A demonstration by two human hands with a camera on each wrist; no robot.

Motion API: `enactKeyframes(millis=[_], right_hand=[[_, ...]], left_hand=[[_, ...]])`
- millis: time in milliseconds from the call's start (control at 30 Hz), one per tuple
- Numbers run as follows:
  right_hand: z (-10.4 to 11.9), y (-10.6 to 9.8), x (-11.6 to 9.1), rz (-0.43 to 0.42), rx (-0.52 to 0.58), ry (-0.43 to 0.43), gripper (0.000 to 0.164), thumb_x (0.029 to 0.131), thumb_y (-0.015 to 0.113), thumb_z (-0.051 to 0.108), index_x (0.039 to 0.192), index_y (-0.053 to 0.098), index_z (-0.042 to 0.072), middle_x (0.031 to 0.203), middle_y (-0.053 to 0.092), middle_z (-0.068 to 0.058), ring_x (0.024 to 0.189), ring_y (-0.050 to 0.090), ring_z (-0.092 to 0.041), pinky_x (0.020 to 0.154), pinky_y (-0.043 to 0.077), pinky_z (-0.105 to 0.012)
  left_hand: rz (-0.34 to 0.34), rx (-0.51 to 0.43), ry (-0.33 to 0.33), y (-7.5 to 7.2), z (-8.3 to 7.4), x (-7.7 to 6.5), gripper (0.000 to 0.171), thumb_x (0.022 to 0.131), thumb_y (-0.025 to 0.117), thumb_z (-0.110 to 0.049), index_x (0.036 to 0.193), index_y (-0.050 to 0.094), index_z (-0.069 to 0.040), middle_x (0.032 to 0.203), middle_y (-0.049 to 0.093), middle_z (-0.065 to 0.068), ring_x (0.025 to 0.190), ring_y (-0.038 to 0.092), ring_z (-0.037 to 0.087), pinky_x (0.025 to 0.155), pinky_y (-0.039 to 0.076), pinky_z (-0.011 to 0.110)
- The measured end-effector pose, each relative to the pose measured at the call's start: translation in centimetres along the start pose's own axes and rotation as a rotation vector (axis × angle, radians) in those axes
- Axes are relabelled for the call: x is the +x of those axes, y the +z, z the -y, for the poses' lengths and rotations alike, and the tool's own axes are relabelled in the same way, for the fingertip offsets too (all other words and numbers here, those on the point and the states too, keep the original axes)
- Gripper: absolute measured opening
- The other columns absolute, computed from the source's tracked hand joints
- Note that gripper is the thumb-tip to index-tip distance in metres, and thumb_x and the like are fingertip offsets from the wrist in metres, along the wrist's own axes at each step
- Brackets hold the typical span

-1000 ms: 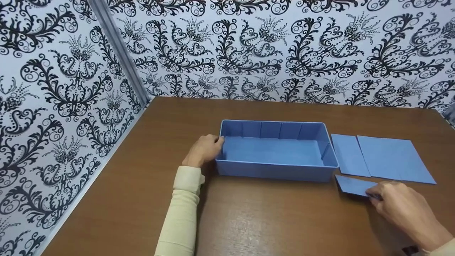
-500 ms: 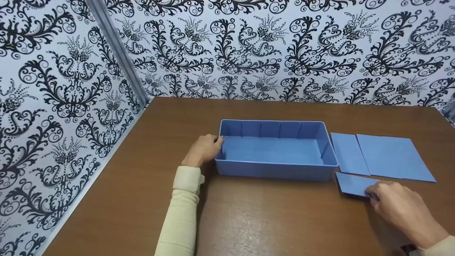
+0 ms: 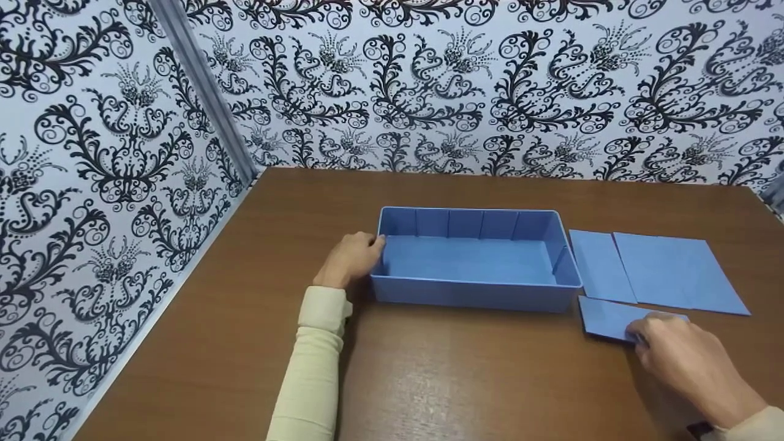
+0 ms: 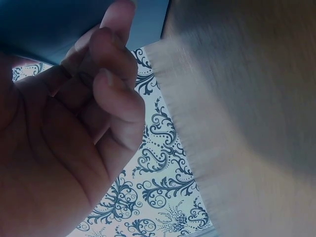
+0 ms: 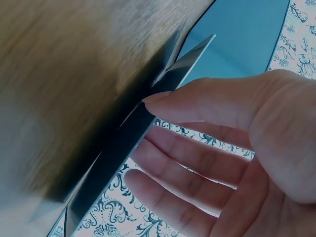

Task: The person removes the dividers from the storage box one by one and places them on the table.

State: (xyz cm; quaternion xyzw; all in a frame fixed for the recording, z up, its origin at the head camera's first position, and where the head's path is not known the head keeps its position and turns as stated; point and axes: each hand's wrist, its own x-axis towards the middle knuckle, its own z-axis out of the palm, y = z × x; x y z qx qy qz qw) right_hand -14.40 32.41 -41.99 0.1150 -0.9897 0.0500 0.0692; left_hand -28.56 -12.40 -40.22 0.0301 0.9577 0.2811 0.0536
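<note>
A shallow rectangular blue plastic bin [image 3: 478,296] stands on the table with nothing inside. My left hand [image 3: 351,258] grips its left end wall, thumb over the rim; in the left wrist view the curled fingers [image 4: 118,96] lie against the outside of the bin [image 4: 44,24]. To the right of the bin's front corner, my right hand [image 3: 686,361] pinches a thin, flat blue panel [image 3: 603,318] by its near edge. The right wrist view has the thumb at the edge of the panel [image 5: 116,143] and the other fingers behind it.
Flat blue panels lie right of the bin: a narrow one [image 3: 603,266] close to its end wall and a wider blue area [image 3: 680,269] beside that. Brown wooden table [image 3: 465,380] surrounds everything. Walls with black-and-white scroll paper [image 3: 453,79] rise behind and on the left.
The panel in my right hand has turned slightly and shows more of its top face, with its far right corner visible past the fingers. My left hand and the bin stay put.
</note>
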Motion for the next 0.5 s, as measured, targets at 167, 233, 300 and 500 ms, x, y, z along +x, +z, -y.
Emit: enactKeyframes(millis=[167,233,300,500], right_hand=[[-0.01,0.13,0.05,0.033,0.002,0.004,0.019,0.076,0.064,-0.007,0.074,0.067,0.011,0.072,0.060,-0.005,0.067,0.062,-0.030,0.051,0.045,-0.052],[0.01,0.13,0.13,0.036,0.002,0.005,0.017,0.076,0.064,-0.007,0.077,0.068,0.010,0.074,0.061,-0.006,0.067,0.063,-0.031,0.052,0.046,-0.053],[0.06,0.16,0.15,0.028,0.010,0.007,0.014,0.077,0.066,-0.005,0.078,0.069,0.009,0.074,0.062,-0.007,0.067,0.063,-0.031,0.052,0.045,-0.053],[0.46,0.12,0.37,-0.020,0.056,0.012,0.014,0.083,0.065,0.004,0.073,0.064,0.013,0.071,0.059,-0.003,0.063,0.057,-0.023,0.052,0.043,-0.048]], left_hand=[[-0.004,0.000,-0.002,0.01,0.07,0.10,0.047,0.105,0.042,-0.038,0.126,0.064,-0.004,0.121,0.065,0.015,0.102,0.059,0.030,0.093,0.047,0.047],[0.000,-0.004,-0.009,0.06,0.14,0.14,0.046,0.105,0.042,-0.039,0.125,0.065,-0.004,0.118,0.065,0.015,0.101,0.059,0.029,0.092,0.047,0.047],[0.009,-0.009,-0.011,0.10,0.25,0.16,0.047,0.104,0.042,-0.039,0.125,0.064,-0.004,0.117,0.065,0.014,0.100,0.059,0.029,0.091,0.047,0.047],[0.008,-0.004,0.003,-0.03,0.68,0.24,0.049,0.104,0.041,-0.042,0.124,0.065,-0.004,0.119,0.065,0.014,0.102,0.060,0.029,0.093,0.047,0.048]])
